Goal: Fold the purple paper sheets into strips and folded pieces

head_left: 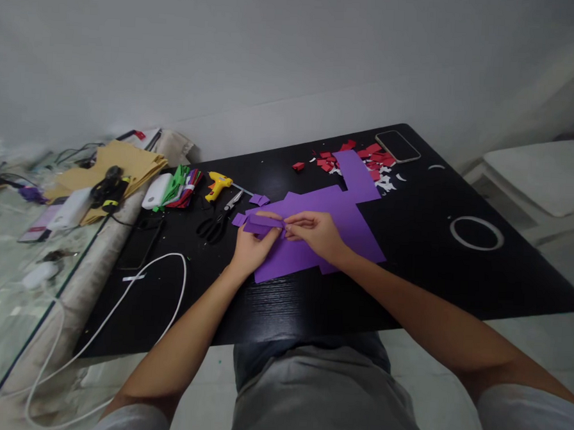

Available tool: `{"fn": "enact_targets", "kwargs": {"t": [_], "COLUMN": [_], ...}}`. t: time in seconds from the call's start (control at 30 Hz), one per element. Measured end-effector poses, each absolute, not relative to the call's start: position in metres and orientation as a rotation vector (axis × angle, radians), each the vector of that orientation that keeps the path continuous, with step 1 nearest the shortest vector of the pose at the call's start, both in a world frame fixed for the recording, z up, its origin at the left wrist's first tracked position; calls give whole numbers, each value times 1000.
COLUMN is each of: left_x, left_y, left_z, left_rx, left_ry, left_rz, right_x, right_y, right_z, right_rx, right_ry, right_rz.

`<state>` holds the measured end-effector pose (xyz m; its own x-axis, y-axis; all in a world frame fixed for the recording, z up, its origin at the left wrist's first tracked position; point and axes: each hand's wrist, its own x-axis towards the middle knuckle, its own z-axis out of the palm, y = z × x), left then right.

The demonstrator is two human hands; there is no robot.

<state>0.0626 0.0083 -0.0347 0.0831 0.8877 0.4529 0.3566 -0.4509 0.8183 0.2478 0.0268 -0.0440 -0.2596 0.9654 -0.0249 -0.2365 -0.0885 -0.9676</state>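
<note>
Between my hands is a narrow folded strip of purple paper (262,222). My left hand (252,246) is closed round its near side, thumb on top. The fingertips of my right hand (315,232) pinch together at the strip's right end; what exactly they grip is too small to make out. Large purple paper sheets (349,221) lie flat under both hands. Small purple paper pieces (259,200) rest just beyond my left hand. Left of it are black-handled scissors (215,224) with the blades pointing away, and a yellow glue gun (218,184).
Red paper scraps (377,159) and white scraps (385,182) surround another purple sheet (357,174). A phone (398,146) lies at the back right, a white ring (477,233) nearer. Bundled coloured paper (185,187), a dark phone (141,244) and a white cable (183,286) are at left.
</note>
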Motion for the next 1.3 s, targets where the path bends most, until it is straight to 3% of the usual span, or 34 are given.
{"fn": "enact_targets", "kwargs": {"t": [1.3], "left_x": [61], "left_y": [1], "left_z": [-18], "left_rx": [2150], "left_ry": [1128], "left_rz": [1353], "right_x": [248], "right_y": [23], "right_z": [-40], "right_rx": [-923], "right_ry": [-1264], "right_rz": [1381]}}
